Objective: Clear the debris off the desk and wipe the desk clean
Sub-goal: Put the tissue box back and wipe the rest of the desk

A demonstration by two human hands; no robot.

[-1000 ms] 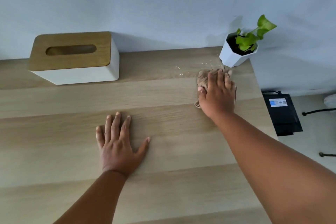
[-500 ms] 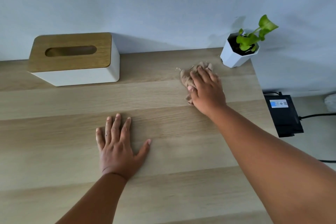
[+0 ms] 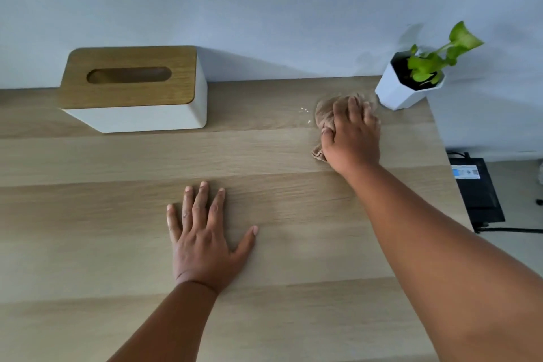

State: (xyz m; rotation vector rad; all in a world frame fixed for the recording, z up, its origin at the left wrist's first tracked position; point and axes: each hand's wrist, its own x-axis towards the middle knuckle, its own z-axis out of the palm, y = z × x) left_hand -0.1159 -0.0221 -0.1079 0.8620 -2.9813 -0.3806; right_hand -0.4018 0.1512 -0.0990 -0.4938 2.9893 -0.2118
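The tissue box (image 3: 133,88) sits untouched at the back left. The left hand (image 3: 202,239) lies flat, fingers spread, bracing on the desk (image 3: 88,214). The right hand (image 3: 351,134), gripping the bunched cloth (image 3: 326,113), has swung back toward the plant pot (image 3: 407,88); droplets (image 3: 305,113) just left of it remain, so wiping isn't finished.

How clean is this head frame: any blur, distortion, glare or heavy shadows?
Head view: right hand on the cloth is slightly motion-blurred; left hand is sharp. Wide-angle bowing bends the desk edges. Soft shadows behind the tissue box and plant pot; no glare.
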